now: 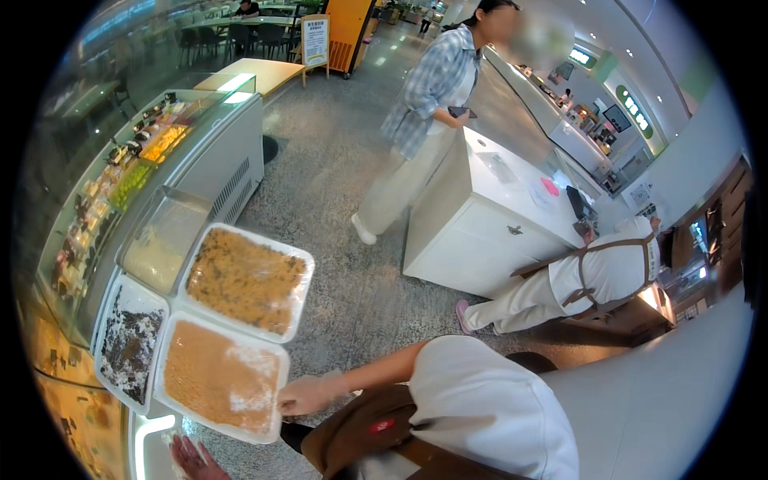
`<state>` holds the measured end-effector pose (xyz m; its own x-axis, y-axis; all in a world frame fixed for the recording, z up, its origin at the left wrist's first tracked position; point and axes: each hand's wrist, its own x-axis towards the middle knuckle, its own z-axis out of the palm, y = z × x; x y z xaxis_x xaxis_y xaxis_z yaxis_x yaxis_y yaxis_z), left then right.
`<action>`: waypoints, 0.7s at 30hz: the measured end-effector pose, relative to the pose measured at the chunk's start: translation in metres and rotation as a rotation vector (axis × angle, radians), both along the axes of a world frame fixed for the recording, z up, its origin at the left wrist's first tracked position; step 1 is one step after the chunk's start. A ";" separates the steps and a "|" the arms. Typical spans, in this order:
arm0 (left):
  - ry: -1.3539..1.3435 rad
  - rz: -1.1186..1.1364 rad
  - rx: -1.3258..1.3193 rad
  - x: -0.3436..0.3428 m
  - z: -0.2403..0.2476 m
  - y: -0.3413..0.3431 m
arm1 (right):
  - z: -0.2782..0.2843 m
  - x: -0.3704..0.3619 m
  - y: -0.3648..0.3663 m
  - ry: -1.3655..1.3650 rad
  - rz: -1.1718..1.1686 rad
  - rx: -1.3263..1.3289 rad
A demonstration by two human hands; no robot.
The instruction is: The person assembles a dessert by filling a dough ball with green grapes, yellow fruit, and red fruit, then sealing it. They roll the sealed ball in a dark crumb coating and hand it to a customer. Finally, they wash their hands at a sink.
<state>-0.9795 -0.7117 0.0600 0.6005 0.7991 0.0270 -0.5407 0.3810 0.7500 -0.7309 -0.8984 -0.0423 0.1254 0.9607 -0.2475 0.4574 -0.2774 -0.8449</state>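
Observation:
A white tray [280, 376] of tan powder, with a whitish patch on its right side, lies in front of me. My right hand [310, 394], in a thin clear glove, has its fingers closed at the tray's right rim. At the bottom edge is my left hand [194, 459], partly cut off, fingers apart and nothing seen in them, just below the same tray. Beyond it sits a second white tray [302, 276] of golden crumbs with dark bits. On the left, a narrower white tray [108, 336] holds dark pieces dusted white.
A clear-lidded bin [164, 240] of pale contents adjoins a glass display case [232, 136] with colourful food. Right of the aisle stands a white counter [472, 208]. A person [432, 104] holding a phone stands beside it; a co-worker [592, 272] in a brown apron bends over its near end.

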 end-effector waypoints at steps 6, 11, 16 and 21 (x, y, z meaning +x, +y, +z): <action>-0.125 0.019 0.053 0.048 0.032 -0.149 | 0.049 0.075 -0.194 0.226 -0.164 -0.160; 0.297 0.220 0.249 0.018 0.110 -0.221 | 0.041 0.078 -0.301 0.637 -0.387 -0.153; 0.431 0.356 0.392 -0.062 0.140 -0.294 | 0.019 0.058 -0.349 0.727 -0.442 -0.199; 0.624 0.525 0.483 -0.138 0.141 -0.312 | 0.030 0.043 -0.343 0.651 -0.371 -0.199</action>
